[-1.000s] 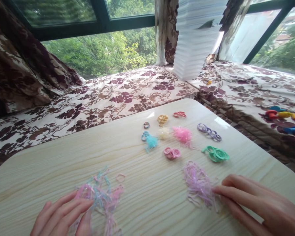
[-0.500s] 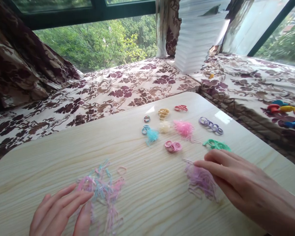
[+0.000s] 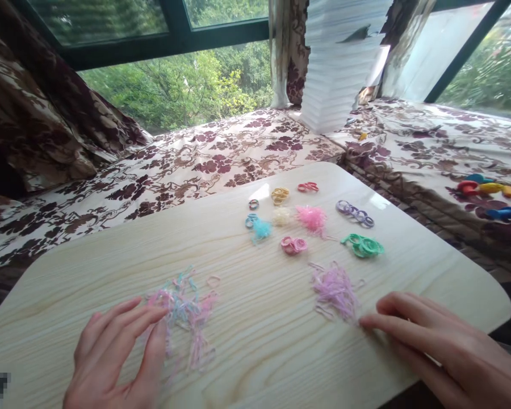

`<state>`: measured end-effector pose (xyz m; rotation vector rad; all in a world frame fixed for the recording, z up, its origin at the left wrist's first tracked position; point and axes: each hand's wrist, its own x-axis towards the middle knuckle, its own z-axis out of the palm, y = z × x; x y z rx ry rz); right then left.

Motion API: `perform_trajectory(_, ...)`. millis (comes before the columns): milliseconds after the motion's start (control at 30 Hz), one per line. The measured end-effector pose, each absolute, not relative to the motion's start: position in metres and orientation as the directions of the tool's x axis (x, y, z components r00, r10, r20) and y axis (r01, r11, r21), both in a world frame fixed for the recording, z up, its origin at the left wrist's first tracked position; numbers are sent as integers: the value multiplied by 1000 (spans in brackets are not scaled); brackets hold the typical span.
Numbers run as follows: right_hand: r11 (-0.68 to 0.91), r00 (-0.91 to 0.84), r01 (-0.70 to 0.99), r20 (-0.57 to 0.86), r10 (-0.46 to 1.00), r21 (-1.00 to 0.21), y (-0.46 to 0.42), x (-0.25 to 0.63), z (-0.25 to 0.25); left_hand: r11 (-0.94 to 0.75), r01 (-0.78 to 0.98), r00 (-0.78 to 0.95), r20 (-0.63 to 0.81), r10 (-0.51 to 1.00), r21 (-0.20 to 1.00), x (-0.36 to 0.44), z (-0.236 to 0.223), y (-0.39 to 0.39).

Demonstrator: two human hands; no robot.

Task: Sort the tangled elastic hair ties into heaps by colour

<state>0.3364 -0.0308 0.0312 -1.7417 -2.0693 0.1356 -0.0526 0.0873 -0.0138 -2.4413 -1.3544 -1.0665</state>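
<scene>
My left hand (image 3: 119, 349) rests at a loose pile of mixed pink, blue and lilac elastic bands (image 3: 187, 312). Its fingers are stretched and the thumb stands apart; the fingertips touch the near left side of the pile. To the right lies a heap of lilac elastic bands (image 3: 336, 289). The index fingertip of my right hand (image 3: 434, 343) meets the tabletop at that heap's lower right edge, with nothing visible in the fingers. Beyond lie green hair ties (image 3: 365, 245), pink hair ties (image 3: 293, 245) and purple hair ties (image 3: 355, 213).
Farther back on the wooden table (image 3: 111, 255) are pink bands (image 3: 311, 218), blue bands (image 3: 262, 228), cream bands (image 3: 282, 216), yellow ties (image 3: 280, 196) and red ties (image 3: 308, 187). Colourful toys (image 3: 489, 190) lie on the flowered seat cover (image 3: 409, 125). A white foam stack (image 3: 340, 74) stands at the corner.
My right hand has drawn back toward the near right, from over the lilac heap to its edge, uncovering the green ties. My left hand stays at the mixed pile. The view has shifted slightly.
</scene>
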Motion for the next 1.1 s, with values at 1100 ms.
perform_trajectory(1100, 417, -285, 753, 319, 904, -509, 54, 173, 1, -327, 854, 55, 555, 830, 404, -20, -1, 22)
